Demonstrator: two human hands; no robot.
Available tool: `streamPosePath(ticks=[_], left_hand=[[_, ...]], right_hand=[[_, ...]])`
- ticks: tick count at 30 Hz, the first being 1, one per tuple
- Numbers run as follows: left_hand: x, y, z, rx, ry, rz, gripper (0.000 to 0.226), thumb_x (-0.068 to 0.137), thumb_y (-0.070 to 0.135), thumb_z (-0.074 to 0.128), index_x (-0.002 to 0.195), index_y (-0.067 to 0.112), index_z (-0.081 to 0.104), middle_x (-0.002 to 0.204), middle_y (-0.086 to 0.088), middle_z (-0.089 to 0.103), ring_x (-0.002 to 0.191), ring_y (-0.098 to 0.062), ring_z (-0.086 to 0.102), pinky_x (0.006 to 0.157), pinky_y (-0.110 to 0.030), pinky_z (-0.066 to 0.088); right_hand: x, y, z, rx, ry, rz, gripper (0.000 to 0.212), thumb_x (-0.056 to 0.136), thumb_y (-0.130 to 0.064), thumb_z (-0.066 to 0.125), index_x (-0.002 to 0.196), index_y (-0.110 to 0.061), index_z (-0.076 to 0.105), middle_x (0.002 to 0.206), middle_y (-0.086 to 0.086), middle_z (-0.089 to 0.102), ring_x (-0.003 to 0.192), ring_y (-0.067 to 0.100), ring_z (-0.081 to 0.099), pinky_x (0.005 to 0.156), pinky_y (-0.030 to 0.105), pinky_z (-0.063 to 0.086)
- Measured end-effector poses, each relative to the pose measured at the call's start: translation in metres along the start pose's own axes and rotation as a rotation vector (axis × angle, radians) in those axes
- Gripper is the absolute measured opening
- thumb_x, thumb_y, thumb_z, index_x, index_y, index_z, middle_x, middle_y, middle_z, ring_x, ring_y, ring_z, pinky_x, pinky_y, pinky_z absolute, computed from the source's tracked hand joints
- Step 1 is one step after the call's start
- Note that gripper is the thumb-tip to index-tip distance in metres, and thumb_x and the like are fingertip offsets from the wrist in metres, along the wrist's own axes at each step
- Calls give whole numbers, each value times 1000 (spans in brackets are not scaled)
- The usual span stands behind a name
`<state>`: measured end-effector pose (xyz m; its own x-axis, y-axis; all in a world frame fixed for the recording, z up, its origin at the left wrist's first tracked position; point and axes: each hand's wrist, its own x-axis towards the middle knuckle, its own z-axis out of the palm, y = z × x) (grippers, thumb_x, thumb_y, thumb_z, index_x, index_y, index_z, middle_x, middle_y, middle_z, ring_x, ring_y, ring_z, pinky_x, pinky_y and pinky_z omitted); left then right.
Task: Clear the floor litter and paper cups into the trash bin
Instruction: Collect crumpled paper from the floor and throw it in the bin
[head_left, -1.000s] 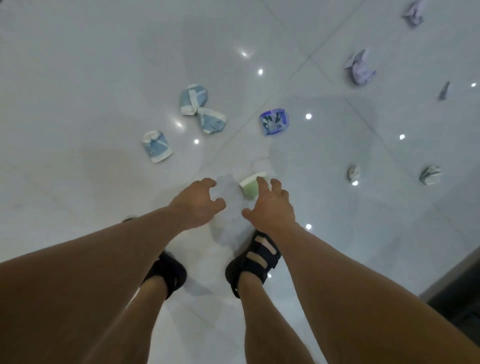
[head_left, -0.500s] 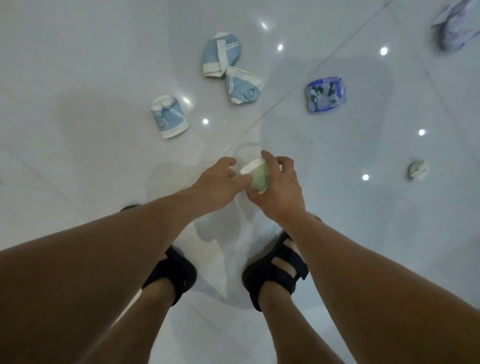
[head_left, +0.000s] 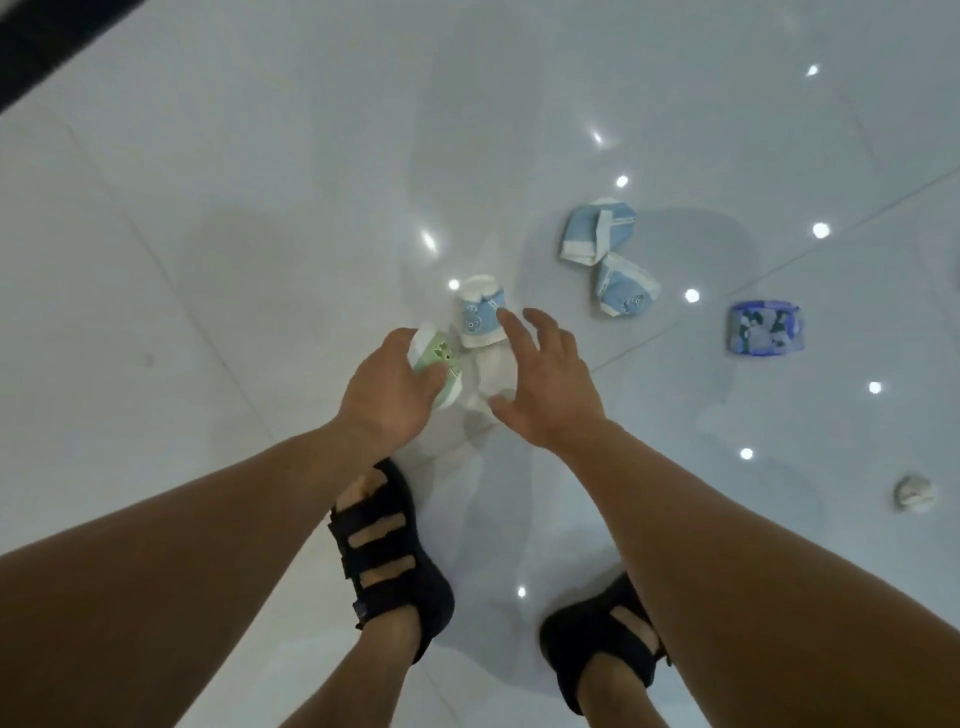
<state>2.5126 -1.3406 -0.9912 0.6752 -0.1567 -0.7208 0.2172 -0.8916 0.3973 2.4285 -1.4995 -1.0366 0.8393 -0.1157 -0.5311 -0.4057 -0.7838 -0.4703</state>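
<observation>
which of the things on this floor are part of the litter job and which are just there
Part of the job:
- green cup, gripped by the left hand
- blue cup at the open right hand
- pair of blue cups
- purple cup
- crumpled ball

Just there:
- black sandals, worn on the feet
- dark strip at top left

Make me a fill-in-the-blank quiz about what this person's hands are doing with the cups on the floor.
1. The left hand holds a paper cup that is ____ in colour.
2. The right hand, fingers spread and holding nothing, reaches toward a cup on the floor coloured ____.
3. Further right, ____ more blue cups lie touching each other.

Missing words: green; blue; two.
</observation>
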Motion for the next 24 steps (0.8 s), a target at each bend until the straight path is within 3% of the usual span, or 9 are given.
streamPosePath(ticks=[4, 6, 9, 12, 17, 24], left_hand=[[29, -37, -16, -15, 87, 18, 43, 96, 32, 52, 135, 15, 43, 105, 6, 51, 91, -15, 49, 78, -27, 37], [40, -53, -20, -19, 104, 4, 43, 96, 31, 51, 135, 14, 43, 106, 5, 51, 91, -14, 49, 78, -26, 36], [44, -68, -23, -47, 89, -42, 44, 96, 30, 52, 137, 15, 41, 115, -1, 55, 94, -14, 48, 80, -26, 37], [31, -67, -28, -99, 71, -71, 45, 96, 30, 51, 138, 17, 41, 121, -4, 57, 95, -14, 48, 81, -25, 37], [-9, -30, -69, -195, 77, -37, 43, 95, 32, 52, 137, 23, 43, 116, 1, 59, 98, -19, 56, 86, -31, 46], [-113, 45, -191, -196, 140, 4, 45, 96, 31, 50, 139, 21, 40, 122, -6, 59, 99, -25, 56, 82, -32, 46]], right_hand=[[66, -18, 20, -113, 39, 41, 97, 79, -40, 73, 151, -37, 9, 159, 2, 2, 141, 30, 14, 96, 51, 43], [86, -25, 30, -218, -15, 1, 90, 81, -30, 72, 150, -37, 14, 159, 2, -1, 142, 31, 10, 95, 50, 43], [88, -26, 39, -306, -42, -63, 69, 81, -14, 67, 142, -26, 37, 155, 6, 13, 138, 34, 14, 93, 46, 45], [70, -31, 30, -168, -26, -17, 69, 78, -16, 68, 141, -21, 39, 150, 8, 24, 131, 35, 23, 94, 42, 47], [35, -73, -32, -117, -17, -69, 90, 72, -32, 75, 148, -23, 27, 148, 6, 31, 129, 32, 28, 98, 43, 42], [-28, -188, -177, -107, -49, -204, 92, 69, -34, 80, 146, -21, 31, 147, 3, 36, 129, 30, 33, 100, 42, 39]])
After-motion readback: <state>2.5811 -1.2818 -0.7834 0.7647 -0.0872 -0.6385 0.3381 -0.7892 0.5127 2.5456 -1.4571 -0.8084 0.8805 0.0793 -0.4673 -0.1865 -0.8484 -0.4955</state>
